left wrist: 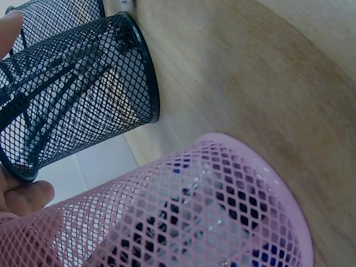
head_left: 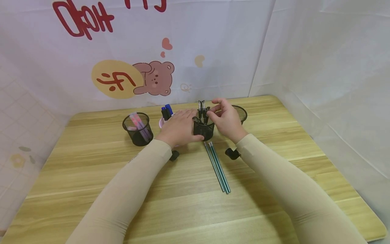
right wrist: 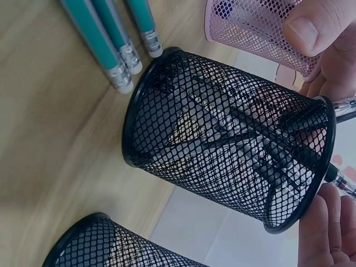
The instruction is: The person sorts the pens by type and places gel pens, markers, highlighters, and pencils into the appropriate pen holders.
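Observation:
A black mesh pen cup (head_left: 203,131) stands upright near the back middle of the table, with several black pens (head_left: 200,109) leaning in it. My left hand (head_left: 180,126) holds this cup near its rim, thumb on the near side and fingers at the back. Above the rim, my right hand (head_left: 226,119) pinches the top of one black pen (head_left: 207,112) between thumb and finger; its lower end is inside the cup. Under my left hand, a pink mesh cup (left wrist: 239,183) holds black and blue markers (head_left: 167,111), mostly hidden in the head view.
Three green pencils (head_left: 219,169) lie in front of the middle cup, eraser ends toward it. To the left stands a black mesh cup (head_left: 141,138) with pink and purple sticks. Another black mesh cup (head_left: 242,113) is partly behind my right hand. A cloth backdrop (head_left: 225,51) rises behind.

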Tool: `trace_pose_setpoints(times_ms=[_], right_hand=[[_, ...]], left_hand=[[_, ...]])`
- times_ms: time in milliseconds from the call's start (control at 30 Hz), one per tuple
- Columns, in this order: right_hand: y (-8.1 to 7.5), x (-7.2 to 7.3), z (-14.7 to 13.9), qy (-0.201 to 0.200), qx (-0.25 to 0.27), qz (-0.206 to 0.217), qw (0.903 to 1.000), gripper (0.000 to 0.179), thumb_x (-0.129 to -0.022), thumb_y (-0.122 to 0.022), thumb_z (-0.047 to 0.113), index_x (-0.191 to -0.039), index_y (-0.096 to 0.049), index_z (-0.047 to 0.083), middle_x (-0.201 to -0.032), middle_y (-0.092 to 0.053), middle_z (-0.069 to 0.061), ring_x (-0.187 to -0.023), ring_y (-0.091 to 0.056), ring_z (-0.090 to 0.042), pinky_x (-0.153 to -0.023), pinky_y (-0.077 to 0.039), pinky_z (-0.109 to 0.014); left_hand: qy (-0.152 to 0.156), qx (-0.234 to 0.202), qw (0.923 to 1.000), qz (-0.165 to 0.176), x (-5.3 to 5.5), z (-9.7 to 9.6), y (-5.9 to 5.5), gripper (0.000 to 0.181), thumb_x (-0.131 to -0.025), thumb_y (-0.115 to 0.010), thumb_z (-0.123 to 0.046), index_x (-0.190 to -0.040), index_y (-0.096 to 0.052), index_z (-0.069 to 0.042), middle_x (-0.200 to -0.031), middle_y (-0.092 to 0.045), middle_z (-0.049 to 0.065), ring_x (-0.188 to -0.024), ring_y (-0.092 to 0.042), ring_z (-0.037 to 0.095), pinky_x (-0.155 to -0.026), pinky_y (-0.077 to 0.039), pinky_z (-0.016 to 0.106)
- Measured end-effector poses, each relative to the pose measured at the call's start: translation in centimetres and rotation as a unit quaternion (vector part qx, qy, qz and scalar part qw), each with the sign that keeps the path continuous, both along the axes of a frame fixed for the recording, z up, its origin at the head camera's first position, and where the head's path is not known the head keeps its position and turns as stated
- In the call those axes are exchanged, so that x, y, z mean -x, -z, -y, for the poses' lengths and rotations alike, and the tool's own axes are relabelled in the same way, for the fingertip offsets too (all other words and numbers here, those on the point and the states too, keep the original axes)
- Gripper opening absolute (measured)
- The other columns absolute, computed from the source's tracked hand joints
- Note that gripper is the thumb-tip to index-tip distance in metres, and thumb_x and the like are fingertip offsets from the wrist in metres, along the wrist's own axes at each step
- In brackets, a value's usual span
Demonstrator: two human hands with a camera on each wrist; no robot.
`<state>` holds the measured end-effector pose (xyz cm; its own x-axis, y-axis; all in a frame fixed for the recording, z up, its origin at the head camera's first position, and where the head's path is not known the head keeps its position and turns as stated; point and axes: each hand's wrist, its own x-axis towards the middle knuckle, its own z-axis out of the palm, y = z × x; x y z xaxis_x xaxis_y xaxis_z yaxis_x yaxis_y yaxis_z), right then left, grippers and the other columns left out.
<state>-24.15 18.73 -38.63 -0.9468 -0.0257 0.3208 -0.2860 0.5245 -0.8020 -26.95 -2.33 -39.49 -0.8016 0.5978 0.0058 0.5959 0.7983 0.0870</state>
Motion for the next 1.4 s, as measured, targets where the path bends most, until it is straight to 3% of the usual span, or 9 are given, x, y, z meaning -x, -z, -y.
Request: trace_pose_setpoints(times_ms=[433, 567, 767, 867, 1033, 1233, 1400], right_hand=[[-0.7, -0.6, -1.0, -0.01, 0.02, -0.017, 0.9996, 0.039, -0.104, -0.062, 0.012, -0.141, -0.054, 0.001, -0.117, -0.07, -0.016, -0.102, -0.07, -0.028, -0.091, -0.057, -0.04], [-1.2, -0.7, -1.9, 0.0, 0.017, -0.022, 0.9996, 0.038, -0.105, -0.059, 0.01, -0.14, -0.053, -0.001, -0.12, -0.069, -0.019, -0.107, -0.07, -0.03, -0.095, -0.056, -0.04], [-1.4, -0.6, -3.9, 0.023, -0.002, -0.027, 0.9994, 0.034, -0.106, -0.056, 0.011, -0.137, -0.056, -0.002, -0.123, -0.068, -0.019, -0.11, -0.067, -0.027, -0.093, -0.054, -0.028], [-1.5, -0.7, -5.0, 0.034, -0.018, -0.034, 0.9987, 0.031, -0.106, -0.056, 0.014, -0.132, -0.06, -0.003, -0.125, -0.068, -0.02, -0.113, -0.068, -0.03, -0.099, -0.057, -0.035], [-1.5, -0.7, -7.0, 0.047, -0.082, -0.052, 0.9942, 0.036, -0.107, -0.057, 0.023, -0.134, -0.063, -0.001, -0.138, -0.065, -0.021, -0.13, -0.061, -0.04, -0.113, -0.049, -0.056], [-0.6, 0.2, -9.3, 0.012, -0.207, -0.08, 0.975, 0.054, -0.105, -0.06, 0.028, -0.147, -0.053, -0.006, -0.154, -0.052, -0.027, -0.146, -0.045, -0.047, -0.124, -0.033, -0.061], [0.5, 0.8, -10.6, -0.022, -0.267, -0.026, 0.963, 0.076, -0.104, -0.062, 0.042, -0.159, -0.037, -0.005, -0.168, -0.032, -0.027, -0.159, -0.022, -0.048, -0.131, -0.016, -0.063]], left_hand=[[0.001, -0.007, 1.0, 0.002, -0.1, 0.1, 0.1, 0.108, -0.09, -0.063, -0.077, -0.167, -0.027, -0.009, -0.174, -0.028, 0.007, -0.163, -0.023, 0.028, -0.136, -0.014, 0.044], [0.0, -0.01, 0.9999, 0.002, 0.0, 0.1, 0.1, 0.109, -0.089, -0.063, -0.077, -0.167, -0.026, -0.01, -0.175, -0.027, 0.007, -0.163, -0.023, 0.028, -0.136, -0.014, 0.043], [0.003, -0.007, 1.0, 0.004, -0.1, 0.2, 0.1, 0.11, -0.09, -0.061, -0.077, -0.168, -0.024, -0.01, -0.176, -0.024, 0.007, -0.164, -0.021, 0.028, -0.136, -0.012, 0.043], [0.004, -0.007, 1.0, 0.006, -0.2, 0.2, 0.0, 0.11, -0.09, -0.061, -0.078, -0.168, -0.023, -0.01, -0.176, -0.023, 0.007, -0.164, -0.02, 0.028, -0.136, -0.012, 0.043], [0.004, -0.009, 0.9999, 0.005, -0.2, 0.2, 0.0, 0.109, -0.09, -0.061, -0.077, -0.168, -0.023, -0.01, -0.176, -0.023, 0.007, -0.164, -0.021, 0.028, -0.136, -0.012, 0.043], [0.006, -0.009, 0.9999, 0.003, -0.2, 0.2, 0.0, 0.11, -0.09, -0.062, -0.077, -0.168, -0.024, -0.01, -0.175, -0.025, 0.007, -0.164, -0.022, 0.028, -0.136, -0.012, 0.043], [0.008, -0.005, 1.0, 0.001, -0.2, 0.2, 0.0, 0.109, -0.091, -0.061, -0.077, -0.168, -0.024, -0.009, -0.175, -0.025, 0.008, -0.163, -0.022, 0.028, -0.136, -0.013, 0.043]])
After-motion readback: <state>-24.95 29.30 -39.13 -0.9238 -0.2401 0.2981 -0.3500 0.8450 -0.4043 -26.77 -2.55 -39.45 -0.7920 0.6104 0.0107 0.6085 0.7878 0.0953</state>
